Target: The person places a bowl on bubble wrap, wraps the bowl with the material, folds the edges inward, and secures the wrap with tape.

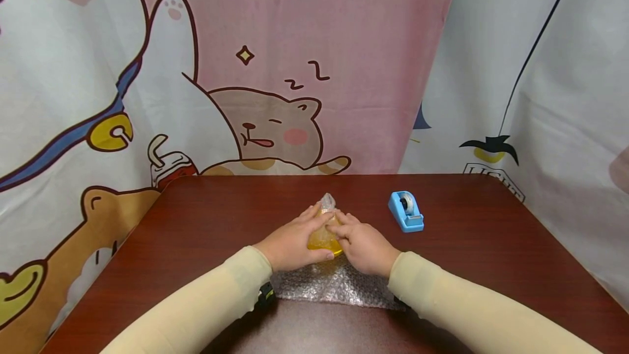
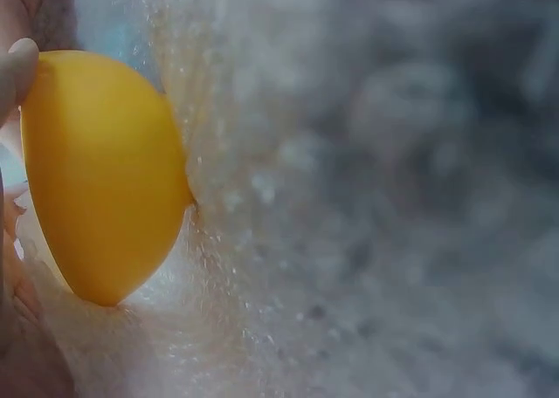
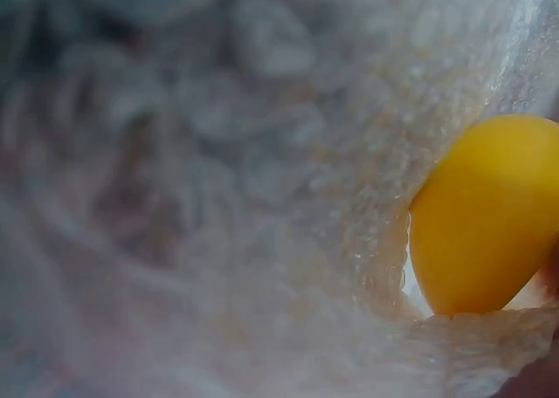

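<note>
A smooth, rounded yellow object [image 1: 324, 241] is held between two hands, near the middle of a reddish-brown table [image 1: 221, 209]. It is partly covered by clear bubble wrap [image 1: 339, 288], of which a flat part is spread on the table toward the person, and a gathered tip is raised at the far side. By the left hand [image 1: 294, 240] the left side of the object is gripped: the fingers are laid over the wrapped part, and the thumb is placed at the nearer edge, so the hand is opened only as wide as the object. By the right hand [image 1: 366, 246] the right side is touched, with the fingers partly bent over the wrap; whether the wrap is pinched by them cannot be told. In both wrist views, the bare yellow surface is seen next to the wrap, which is blurred over much of the picture. The forearms are covered by pale yellow sleeves [image 1: 196, 305]. To the right of the hands, well apart from them, a light blue tape dispenser [image 1: 406, 220] is placed. Behind the table, a cloth with cartoon animals [image 1: 373, 42] is hung.
</note>
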Tool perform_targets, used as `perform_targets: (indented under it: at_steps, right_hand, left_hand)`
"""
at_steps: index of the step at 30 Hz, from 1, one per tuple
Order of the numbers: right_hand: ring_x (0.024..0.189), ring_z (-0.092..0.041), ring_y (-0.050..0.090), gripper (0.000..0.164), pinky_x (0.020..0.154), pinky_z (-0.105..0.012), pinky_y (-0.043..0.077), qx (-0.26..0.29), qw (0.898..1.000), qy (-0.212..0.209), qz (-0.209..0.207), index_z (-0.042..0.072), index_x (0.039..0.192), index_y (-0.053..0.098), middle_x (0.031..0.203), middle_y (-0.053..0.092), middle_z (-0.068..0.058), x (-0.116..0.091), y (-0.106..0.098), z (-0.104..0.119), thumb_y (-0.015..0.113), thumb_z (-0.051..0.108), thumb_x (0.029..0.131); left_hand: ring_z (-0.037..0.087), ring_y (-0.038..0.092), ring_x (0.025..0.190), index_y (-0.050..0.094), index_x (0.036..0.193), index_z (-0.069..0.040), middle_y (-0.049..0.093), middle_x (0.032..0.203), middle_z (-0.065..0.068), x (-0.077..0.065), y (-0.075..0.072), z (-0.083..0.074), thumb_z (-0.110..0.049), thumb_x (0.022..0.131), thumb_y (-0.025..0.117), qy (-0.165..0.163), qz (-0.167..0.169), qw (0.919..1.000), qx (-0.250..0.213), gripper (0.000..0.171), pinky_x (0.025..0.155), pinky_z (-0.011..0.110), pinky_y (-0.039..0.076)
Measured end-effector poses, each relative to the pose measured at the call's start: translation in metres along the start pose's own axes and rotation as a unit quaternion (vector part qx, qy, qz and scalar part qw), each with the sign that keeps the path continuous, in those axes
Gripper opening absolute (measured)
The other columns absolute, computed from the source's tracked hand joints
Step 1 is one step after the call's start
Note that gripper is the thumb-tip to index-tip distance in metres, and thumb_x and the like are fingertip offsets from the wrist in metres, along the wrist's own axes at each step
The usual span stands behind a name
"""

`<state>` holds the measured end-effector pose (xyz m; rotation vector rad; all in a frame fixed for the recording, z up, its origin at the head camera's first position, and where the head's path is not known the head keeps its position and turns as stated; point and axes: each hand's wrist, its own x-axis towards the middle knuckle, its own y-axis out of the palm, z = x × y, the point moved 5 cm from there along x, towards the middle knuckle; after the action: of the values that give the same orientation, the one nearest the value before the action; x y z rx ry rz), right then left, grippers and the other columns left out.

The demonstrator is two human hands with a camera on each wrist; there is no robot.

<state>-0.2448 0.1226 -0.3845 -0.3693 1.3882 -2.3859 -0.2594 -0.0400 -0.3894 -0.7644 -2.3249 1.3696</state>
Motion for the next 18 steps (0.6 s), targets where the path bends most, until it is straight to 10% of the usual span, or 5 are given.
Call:
perform_targets:
  at_steps: [18]
  right_hand:
    - [0.157, -0.049, 0.028, 0.042, 0.126, -0.06, 0.028, 0.004, 1.0, -0.013, 0.027, 0.005, 0.148, 0.06, 0.171, 0.029, -0.02, -0.0024, 0.0006, -0.0028, 0.053, 0.018, 0.109]
  left_hand:
    - [0.029, 0.022, 0.163, 0.033, 0.166, -0.013, 0.013, 0.178, 0.01, 0.0023, -0.0022, -0.0008, -0.065, 0.097, 0.064, 0.012, 0.01, 0.9981, 0.059, 0.092, 0.126, 0.048, 0.034]
